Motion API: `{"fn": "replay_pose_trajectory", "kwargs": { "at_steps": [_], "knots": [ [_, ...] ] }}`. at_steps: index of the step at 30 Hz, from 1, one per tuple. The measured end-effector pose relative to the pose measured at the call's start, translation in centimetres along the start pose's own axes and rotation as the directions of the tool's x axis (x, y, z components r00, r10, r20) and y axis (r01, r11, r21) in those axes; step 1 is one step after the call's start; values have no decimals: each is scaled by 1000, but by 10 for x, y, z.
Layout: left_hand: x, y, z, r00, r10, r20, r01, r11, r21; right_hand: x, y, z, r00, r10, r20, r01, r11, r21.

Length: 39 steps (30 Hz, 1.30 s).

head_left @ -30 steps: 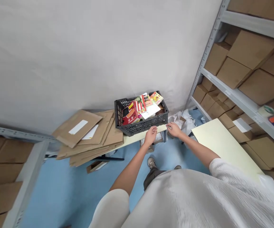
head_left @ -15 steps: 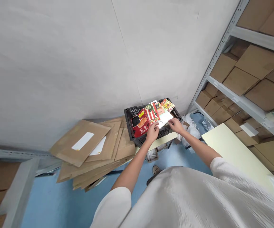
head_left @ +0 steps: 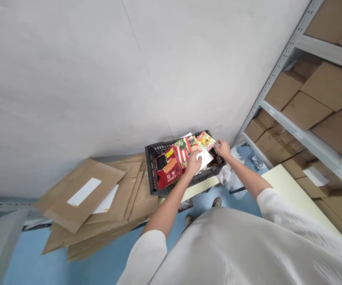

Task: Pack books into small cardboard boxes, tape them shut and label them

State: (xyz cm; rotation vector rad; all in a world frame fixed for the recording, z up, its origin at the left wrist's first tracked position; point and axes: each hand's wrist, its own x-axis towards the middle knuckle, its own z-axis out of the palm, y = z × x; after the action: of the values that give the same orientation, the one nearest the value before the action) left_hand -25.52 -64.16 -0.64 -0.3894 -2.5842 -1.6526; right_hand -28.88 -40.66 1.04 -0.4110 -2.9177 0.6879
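Observation:
A black plastic crate (head_left: pixel 150 170) full of books and booklets stands against the wall. Over its middle, my left hand (head_left: pixel 192 163) has its fingers curled at the edge of a white booklet (head_left: pixel 206 159). My right hand (head_left: pixel 223 150) is at the crate's right end, fingers bent together at the corner of a colourful yellow booklet (head_left: pixel 205 140); the grip is partly hidden. A red book (head_left: pixel 166 172) lies at the left inside the crate. Beside it, a striped red and white book (head_left: pixel 182 152) is partly covered by my left hand.
Flattened cardboard (head_left: pixel 84 190) with white labels is piled left of the crate. Metal shelving (head_left: pixel 289 126) with brown boxes (head_left: pixel 322 83) rises at the right. A pale tabletop (head_left: pixel 295 194) is near my right arm. Plastic bags (head_left: pixel 233 178) lie below the crate's right end.
My right hand has moved from the white booklet's edge outward to the yellow booklet's corner. My left hand has shifted onto the white booklet. The view has turned slightly.

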Motion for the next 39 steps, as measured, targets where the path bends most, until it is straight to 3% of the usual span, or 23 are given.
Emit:
{"fn": "replay_pose_trajectory", "kwargs": {
  "at_steps": [6,10,14,17,20,23,27,33,36,39],
  "knots": [
    [33,7,24,997,-36,-71,37,999,19,39,5,8,992,-21,124,17,999,33],
    [42,13,34,997,-55,-61,58,997,46,52,2,5,978,-64,198,27,983,183],
    [51,23,37,999,-19,-30,22,997,80,57,2,-9,990,-93,105,55,948,315],
    [62,32,37,997,75,-24,-72,992,103,53,9,-28,990,-138,17,124,931,345],
    [75,43,40,981,196,-8,-195,977,88,39,20,-52,985,-169,-35,172,932,319],
    [81,53,53,968,239,75,-245,967,73,18,34,-73,979,-198,-57,206,927,313],
    [75,64,87,936,249,249,-278,956,91,-22,61,-93,978,-178,-112,206,914,351],
    [48,85,163,822,270,502,-295,955,-31,-92,130,-118,982,50,-181,30,910,414],
    [30,98,211,793,235,563,-189,972,-139,-124,172,-129,946,189,-262,-69,911,407],
    [7,111,262,787,128,604,16,974,-227,-157,214,-132,856,360,-372,-207,896,393]
  ]
}}
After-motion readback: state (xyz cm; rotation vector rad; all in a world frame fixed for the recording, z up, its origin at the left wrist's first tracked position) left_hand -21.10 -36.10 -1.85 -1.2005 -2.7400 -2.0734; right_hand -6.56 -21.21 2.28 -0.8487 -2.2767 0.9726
